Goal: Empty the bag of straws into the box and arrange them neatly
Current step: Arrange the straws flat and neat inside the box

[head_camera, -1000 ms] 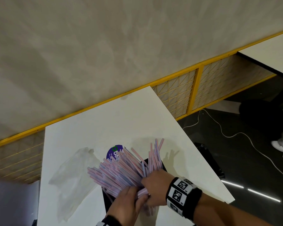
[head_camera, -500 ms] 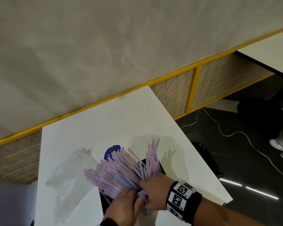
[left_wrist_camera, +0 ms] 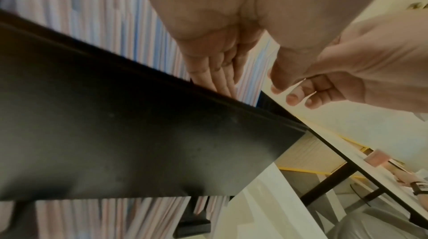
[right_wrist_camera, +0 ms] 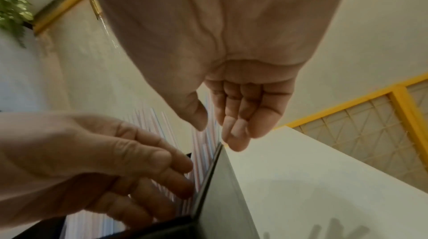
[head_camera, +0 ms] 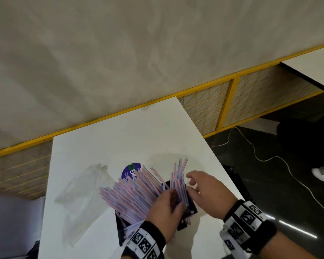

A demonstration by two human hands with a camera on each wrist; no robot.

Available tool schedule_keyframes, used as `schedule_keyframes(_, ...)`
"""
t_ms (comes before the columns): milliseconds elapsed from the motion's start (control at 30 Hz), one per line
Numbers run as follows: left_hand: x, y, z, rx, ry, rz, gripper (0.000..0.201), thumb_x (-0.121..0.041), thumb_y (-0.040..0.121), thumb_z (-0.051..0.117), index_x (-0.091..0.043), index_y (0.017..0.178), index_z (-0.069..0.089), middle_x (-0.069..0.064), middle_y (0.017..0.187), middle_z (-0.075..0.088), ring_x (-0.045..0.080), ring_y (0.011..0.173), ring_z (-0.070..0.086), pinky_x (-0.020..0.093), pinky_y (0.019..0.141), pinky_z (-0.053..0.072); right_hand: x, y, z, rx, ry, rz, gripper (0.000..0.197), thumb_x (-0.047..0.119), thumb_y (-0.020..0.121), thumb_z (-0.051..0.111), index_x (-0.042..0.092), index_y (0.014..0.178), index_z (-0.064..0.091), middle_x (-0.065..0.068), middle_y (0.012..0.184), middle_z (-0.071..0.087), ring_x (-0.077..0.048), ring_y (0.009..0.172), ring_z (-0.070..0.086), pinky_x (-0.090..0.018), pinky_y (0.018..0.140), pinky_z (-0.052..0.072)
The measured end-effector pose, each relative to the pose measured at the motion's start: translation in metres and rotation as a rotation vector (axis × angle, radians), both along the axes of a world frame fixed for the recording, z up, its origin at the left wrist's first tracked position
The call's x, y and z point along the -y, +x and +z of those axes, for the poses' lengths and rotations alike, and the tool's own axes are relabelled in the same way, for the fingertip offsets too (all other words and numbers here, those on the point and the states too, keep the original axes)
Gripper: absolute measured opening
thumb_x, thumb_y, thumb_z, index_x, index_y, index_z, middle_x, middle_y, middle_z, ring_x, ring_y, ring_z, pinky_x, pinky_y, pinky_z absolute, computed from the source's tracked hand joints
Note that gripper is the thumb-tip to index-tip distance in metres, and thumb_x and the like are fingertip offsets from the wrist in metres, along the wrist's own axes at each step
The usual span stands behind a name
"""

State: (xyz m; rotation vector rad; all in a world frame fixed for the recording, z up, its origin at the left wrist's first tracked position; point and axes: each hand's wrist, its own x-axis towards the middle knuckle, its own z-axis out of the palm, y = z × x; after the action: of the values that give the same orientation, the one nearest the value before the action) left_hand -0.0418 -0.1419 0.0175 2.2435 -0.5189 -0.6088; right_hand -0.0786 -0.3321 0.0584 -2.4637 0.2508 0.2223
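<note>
Several pink, blue and white striped straws [head_camera: 135, 199] fan out to the left from a black box [head_camera: 192, 209] on the white table [head_camera: 138, 137]. A smaller bunch stands upright at the box's right side. My left hand [head_camera: 165, 208] lies over the box, and its straight fingers [left_wrist_camera: 220, 78] press into the straws beside the box wall [left_wrist_camera: 139, 133]. My right hand [head_camera: 204, 189] hovers just right of the box, fingers loose and holding nothing; in the right wrist view it [right_wrist_camera: 236, 124] sits above the box corner [right_wrist_camera: 217, 188]. The empty clear bag [head_camera: 82, 193] lies flat to the left.
A purple round label [head_camera: 129, 171] shows behind the straws. The table's right edge runs close to the box, with dark floor and a white cable [head_camera: 269, 157] beyond. A second table [head_camera: 316, 62] stands at far right, and a yellow-framed mesh panel lines the wall.
My right hand has let go of the straws and pulled away to the right with its fingers spread. My left hand has slid forward into the straws.
</note>
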Motion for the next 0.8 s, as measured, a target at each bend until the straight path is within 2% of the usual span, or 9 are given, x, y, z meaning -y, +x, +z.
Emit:
schedule_keyframes(33, 0.006, 0.001, -0.002, -0.018, 0.003, 0.015, 0.044, -0.042, 0.096, 0.06, -0.026, 0.136, 0.053, -0.011, 0.127, 0.064, 0.006, 0.115, 0.061, 0.034, 0.103, 0.05, -0.001, 0.003, -0.001, -0.003, 0.002, -0.013, 0.032, 0.034, 0.103, 0.053, 0.028, 0.135, 0.053, 0.01, 0.121, 0.062, -0.006, 0.101, 0.058, -0.025, 0.093, 0.047)
schedule_keyframes(133, 0.015, 0.002, -0.008, -0.02, -0.024, 0.023, 0.022, -0.037, 0.096, 0.058, -0.031, 0.117, 0.06, -0.013, 0.108, 0.068, 0.006, 0.101, 0.064, 0.035, 0.092, 0.054, -0.006, 0.008, -0.002, -0.031, 0.024, 0.004, 0.015, 0.027, 0.102, 0.051, 0.024, 0.114, 0.059, 0.005, 0.111, 0.063, -0.016, 0.101, 0.06, -0.036, 0.092, 0.051)
schedule_keyframes(233, 0.015, 0.002, -0.01, 0.008, -0.041, 0.071, 0.009, -0.039, 0.094, 0.062, -0.036, 0.1, 0.057, -0.014, 0.09, 0.066, -0.002, 0.082, 0.061, 0.022, 0.075, 0.052, -0.009, 0.007, -0.002, -0.041, 0.039, 0.009, 0.007, 0.027, 0.101, 0.053, 0.024, 0.105, 0.058, 0.004, 0.107, 0.061, -0.018, 0.097, 0.06, -0.039, 0.089, 0.052)
schedule_keyframes(333, 0.016, 0.002, -0.011, 0.0, -0.056, 0.113, 0.015, -0.04, 0.091, 0.067, -0.035, 0.09, 0.053, -0.009, 0.079, 0.065, 0.0, 0.073, 0.06, 0.016, 0.062, 0.046, -0.009, 0.005, -0.003, -0.035, 0.054, 0.014, 0.009, 0.026, 0.102, 0.052, 0.026, 0.105, 0.061, 0.004, 0.109, 0.06, -0.017, 0.097, 0.06, -0.038, 0.09, 0.052)
schedule_keyframes(467, 0.021, 0.003, -0.012, -0.061, -0.084, 0.144, 0.021, -0.04, 0.087, 0.073, -0.041, 0.097, 0.055, -0.017, 0.088, 0.07, -0.011, 0.082, 0.063, 0.007, 0.067, 0.047, -0.01, 0.006, -0.001, -0.041, 0.02, 0.025, 0.02, 0.027, 0.106, 0.045, 0.022, 0.103, 0.064, 0.001, 0.103, 0.057, -0.02, 0.092, 0.059, -0.04, 0.087, 0.052)
schedule_keyframes(567, 0.023, 0.007, -0.013, -0.087, -0.111, 0.176, 0.02, -0.037, 0.086, 0.075, -0.039, 0.098, 0.06, -0.023, 0.088, 0.072, -0.009, 0.082, 0.066, 0.013, 0.072, 0.053, -0.012, 0.006, -0.001, -0.048, 0.018, 0.034, 0.025, 0.025, 0.107, 0.042, 0.018, 0.101, 0.065, -0.002, 0.102, 0.055, -0.021, 0.091, 0.058, -0.041, 0.086, 0.051)
schedule_keyframes(633, 0.025, 0.011, -0.014, -0.08, -0.092, 0.193, 0.016, -0.038, 0.084, 0.075, -0.034, 0.093, 0.063, -0.015, 0.084, 0.072, -0.005, 0.077, 0.066, 0.017, 0.07, 0.054, -0.013, 0.006, -0.001, -0.044, 0.032, 0.027, 0.024, 0.024, 0.107, 0.043, 0.016, 0.101, 0.066, -0.003, 0.102, 0.054, -0.021, 0.092, 0.058, -0.041, 0.086, 0.051)
schedule_keyframes(733, 0.026, 0.015, -0.014, -0.043, -0.04, 0.215, 0.02, -0.041, 0.08, 0.074, -0.026, 0.081, 0.06, -0.007, 0.071, 0.066, 0.0, 0.065, 0.059, 0.014, 0.058, 0.047, -0.015, 0.004, -0.002, -0.042, 0.064, 0.012, 0.023, 0.023, 0.106, 0.045, 0.015, 0.103, 0.067, -0.004, 0.104, 0.054, -0.021, 0.093, 0.058, -0.041, 0.086, 0.051)
schedule_keyframes(800, 0.026, 0.016, -0.014, -0.016, -0.008, 0.197, 0.023, -0.043, 0.08, 0.072, -0.023, 0.08, 0.06, -0.005, 0.071, 0.064, 0.005, 0.065, 0.059, 0.021, 0.061, 0.05, -0.015, 0.004, -0.002, -0.037, 0.078, 0.011, 0.022, 0.021, 0.105, 0.046, 0.014, 0.102, 0.067, -0.004, 0.103, 0.056, -0.022, 0.094, 0.058, -0.042, 0.087, 0.05)
